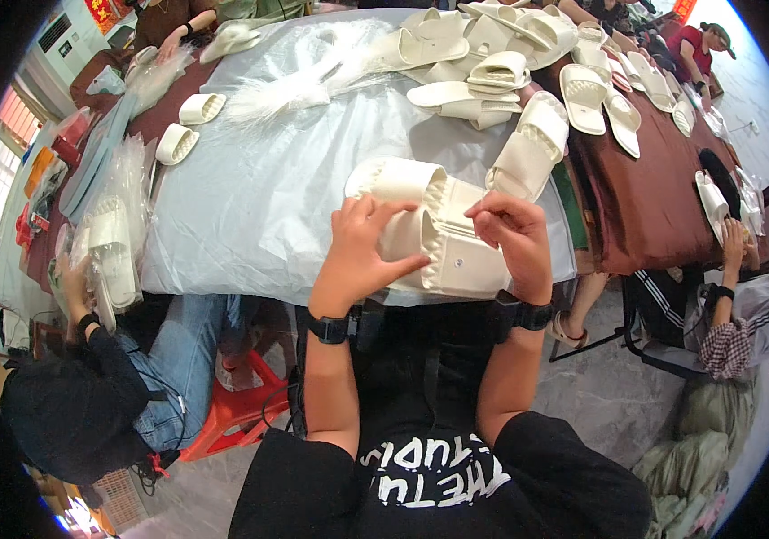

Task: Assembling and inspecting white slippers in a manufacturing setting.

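Two cream slide slippers lie side by side at the near edge of the covered table, directly under my hands. The farther slipper (pixel 399 178) shows its broad ridged strap; the nearer slipper (pixel 467 267) has its smooth footbed toward the right. My left hand (pixel 359 247) is over the straps, its thumb and forefinger spread wide with nothing between them. Above the footbeds, my right hand (pixel 512 232) has its fingers curled in and pressed together; whatever they pinch, if anything, is too small to make out. Another pair of slippers (pixel 532 148) lies just beyond it.
A heap of cream slippers (pixel 492 45) covers the far right. Clear plastic bags (pixel 290 85) lie at the far middle on the pale sheet (pixel 250 207). Co-workers sit on both sides; one at left handles a bagged slipper (pixel 113 251). A red stool (pixel 239 404) stands at lower left.
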`<action>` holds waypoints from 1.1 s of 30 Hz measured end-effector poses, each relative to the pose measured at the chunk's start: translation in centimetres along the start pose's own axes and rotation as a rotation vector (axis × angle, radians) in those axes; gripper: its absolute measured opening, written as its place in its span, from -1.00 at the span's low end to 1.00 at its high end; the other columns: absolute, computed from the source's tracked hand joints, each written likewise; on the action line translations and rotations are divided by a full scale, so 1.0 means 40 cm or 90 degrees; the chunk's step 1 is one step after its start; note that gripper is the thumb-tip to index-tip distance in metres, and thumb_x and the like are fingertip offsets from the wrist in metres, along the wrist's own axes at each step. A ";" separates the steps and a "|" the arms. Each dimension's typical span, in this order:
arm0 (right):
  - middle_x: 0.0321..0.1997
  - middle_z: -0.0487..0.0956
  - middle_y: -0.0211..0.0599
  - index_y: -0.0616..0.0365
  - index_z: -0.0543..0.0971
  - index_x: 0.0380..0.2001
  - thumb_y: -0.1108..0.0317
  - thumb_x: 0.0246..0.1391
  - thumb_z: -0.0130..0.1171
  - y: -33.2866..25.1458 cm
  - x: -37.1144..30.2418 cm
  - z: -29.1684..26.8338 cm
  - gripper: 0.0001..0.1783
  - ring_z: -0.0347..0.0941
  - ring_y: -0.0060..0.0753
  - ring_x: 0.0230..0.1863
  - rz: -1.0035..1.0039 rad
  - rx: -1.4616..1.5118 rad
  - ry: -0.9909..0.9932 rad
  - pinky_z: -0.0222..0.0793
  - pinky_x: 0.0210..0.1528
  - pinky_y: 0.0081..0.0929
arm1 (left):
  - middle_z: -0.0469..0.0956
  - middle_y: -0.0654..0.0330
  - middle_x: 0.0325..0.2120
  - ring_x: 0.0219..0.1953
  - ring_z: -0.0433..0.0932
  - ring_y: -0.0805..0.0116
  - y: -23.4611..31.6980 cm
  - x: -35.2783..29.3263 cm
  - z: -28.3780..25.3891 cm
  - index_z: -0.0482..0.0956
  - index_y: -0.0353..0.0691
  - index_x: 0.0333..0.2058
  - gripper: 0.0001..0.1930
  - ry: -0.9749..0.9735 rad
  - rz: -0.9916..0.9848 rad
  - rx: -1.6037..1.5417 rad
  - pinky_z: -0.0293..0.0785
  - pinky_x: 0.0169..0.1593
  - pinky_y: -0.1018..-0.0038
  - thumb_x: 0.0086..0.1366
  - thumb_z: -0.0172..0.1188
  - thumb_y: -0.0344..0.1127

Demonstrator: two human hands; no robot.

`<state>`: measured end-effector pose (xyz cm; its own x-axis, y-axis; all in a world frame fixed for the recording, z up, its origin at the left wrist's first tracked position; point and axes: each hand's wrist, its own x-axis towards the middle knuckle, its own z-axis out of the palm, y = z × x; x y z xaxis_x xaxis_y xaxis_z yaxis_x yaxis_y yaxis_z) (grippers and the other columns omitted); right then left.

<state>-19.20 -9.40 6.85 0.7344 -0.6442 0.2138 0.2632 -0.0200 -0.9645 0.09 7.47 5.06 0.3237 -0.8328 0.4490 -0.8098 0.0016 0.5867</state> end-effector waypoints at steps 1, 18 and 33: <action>-0.32 0.67 -0.41 0.31 0.76 -0.23 0.56 0.19 0.38 0.004 0.007 -0.002 -0.91 0.46 -0.63 -0.33 0.000 0.000 0.000 0.28 -0.34 -0.61 | 0.54 0.18 -0.08 0.01 0.43 0.06 -0.012 -0.001 -0.002 0.65 0.00 0.14 -0.22 0.030 -0.016 0.011 0.28 0.26 0.18 -0.09 0.71 0.04; -0.46 0.65 0.01 0.30 0.76 -0.32 0.50 -0.05 0.36 0.073 0.043 0.111 -0.82 0.62 0.02 -0.37 -0.121 -0.406 -0.111 0.51 -0.26 -0.32 | 0.44 0.21 -0.39 -0.20 0.40 0.27 -0.146 -0.065 -0.067 0.74 -0.28 -0.17 -0.81 0.014 -0.089 -0.126 0.33 -0.18 0.40 0.22 0.35 -0.48; -0.33 0.80 -0.39 0.28 0.80 -0.13 0.46 0.21 0.41 0.099 0.046 0.096 -0.81 0.59 -0.69 -0.34 0.055 -0.244 -0.025 0.51 -0.26 -0.58 | 0.44 0.28 -0.53 -0.43 0.31 0.42 -0.150 -0.059 -0.047 0.82 -0.27 -0.27 -0.88 0.213 -0.178 -0.201 0.21 -0.35 0.45 0.19 0.50 -0.49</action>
<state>-14.39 -7.74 4.01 0.7691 -0.6262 0.1283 -0.0477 -0.2564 -0.9654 5.11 10.45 1.76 0.6854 -0.6040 0.4067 -0.5004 0.0150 0.8657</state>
